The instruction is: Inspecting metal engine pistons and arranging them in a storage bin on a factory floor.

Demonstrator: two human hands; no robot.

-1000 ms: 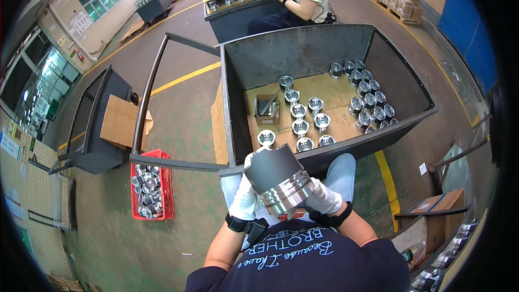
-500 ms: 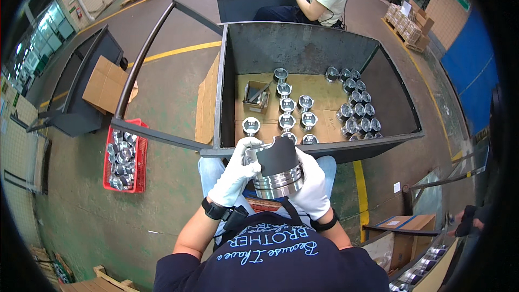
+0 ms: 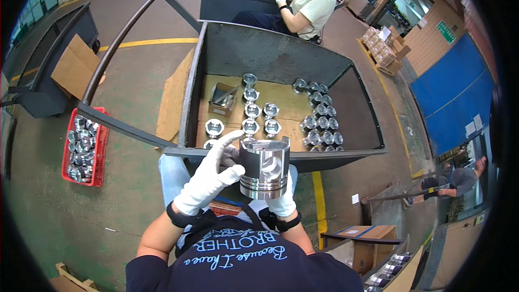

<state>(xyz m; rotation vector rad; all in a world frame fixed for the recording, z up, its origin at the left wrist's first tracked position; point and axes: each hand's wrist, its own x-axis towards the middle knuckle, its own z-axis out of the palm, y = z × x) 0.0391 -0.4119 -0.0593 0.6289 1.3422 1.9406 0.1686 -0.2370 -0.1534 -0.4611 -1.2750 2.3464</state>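
A shiny metal piston [image 3: 263, 170] with a dark skirt patch is upright in front of my chest. Its ring grooves are at the bottom, and a round pin hole faces me. My right hand [image 3: 283, 203], in a white glove, grips it from behind and below; most of its fingers are hidden by the piston. At the piston's left side is my gloved left hand [image 3: 208, 181], thumb and forefinger spread apart. The thumb tip meets or nearly meets the dark patch. Just beyond stands a dark metal cart [image 3: 281, 48] holding several pistons on cardboard.
Inside the cart is a small box [image 3: 221, 99] with tools. To the left, a red crate [image 3: 99, 157] of pistons sits on the floor beside the cart's bar handle [image 3: 119, 43]. A co-worker [image 3: 308, 11] sits beyond the cart; another person [image 3: 459, 181] is at far right.
The piston has turned, bringing its pin hole toward me. My left hand has loosened from its side, with fingers spreading. My view has swung right, so the cart appears farther left.
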